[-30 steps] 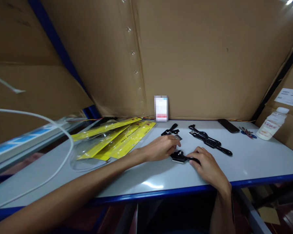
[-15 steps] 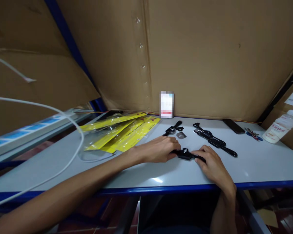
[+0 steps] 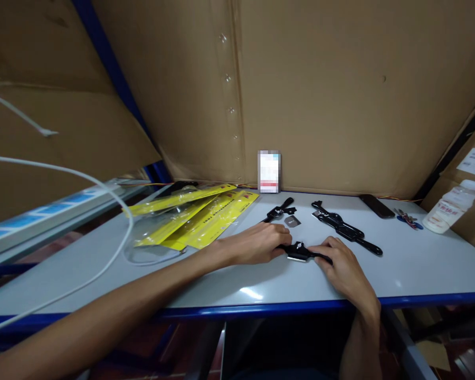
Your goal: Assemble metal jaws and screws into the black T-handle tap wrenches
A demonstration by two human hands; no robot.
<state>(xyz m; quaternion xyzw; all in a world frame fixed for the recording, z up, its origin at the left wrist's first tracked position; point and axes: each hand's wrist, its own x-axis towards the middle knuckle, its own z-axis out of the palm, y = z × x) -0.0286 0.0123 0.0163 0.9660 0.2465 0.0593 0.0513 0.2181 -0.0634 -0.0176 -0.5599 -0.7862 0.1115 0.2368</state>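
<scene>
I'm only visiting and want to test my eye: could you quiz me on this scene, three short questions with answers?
1. True or false: the left hand and the right hand hold the same black tool.
2. Which of these is farthest right in the picture?
A) dark phone
B) keys
C) white-capped bottle
3. Fill in: the main colour of the flat packages is ____.

Key: 1. True. 2. C. 3. Yellow.

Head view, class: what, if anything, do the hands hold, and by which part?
A black tool: left hand at one end, right hand on the opposite handle.
</scene>
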